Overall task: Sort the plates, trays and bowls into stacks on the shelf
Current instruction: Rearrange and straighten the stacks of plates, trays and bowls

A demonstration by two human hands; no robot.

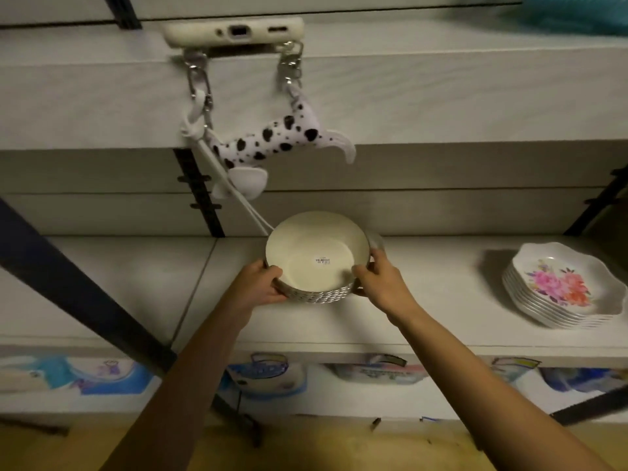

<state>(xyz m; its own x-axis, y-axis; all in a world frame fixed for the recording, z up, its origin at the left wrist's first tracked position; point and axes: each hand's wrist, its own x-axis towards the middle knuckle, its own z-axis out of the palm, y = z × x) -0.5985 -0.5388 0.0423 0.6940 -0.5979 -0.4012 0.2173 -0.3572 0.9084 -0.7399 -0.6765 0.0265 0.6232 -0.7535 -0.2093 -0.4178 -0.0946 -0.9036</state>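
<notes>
A stack of several cream bowls [314, 253] with a barcode sticker inside the top one sits at the middle of the white shelf [441, 300]. My left hand [263, 282] grips the stack's left rim, thumb over the edge. My right hand [380, 280] grips its right rim the same way. Whether the stack rests on the shelf or is lifted slightly, I cannot tell. A stack of several scalloped white plates with a pink and red flower print [564, 287] stands at the right end of the same shelf.
A phone in a white case [234, 30] lies on the upper shelf edge, with a spotted plush strap [272, 141] hanging down just above the bowls. Dark metal uprights [198, 195] stand behind. Packaged goods [265, 372] fill the shelf below.
</notes>
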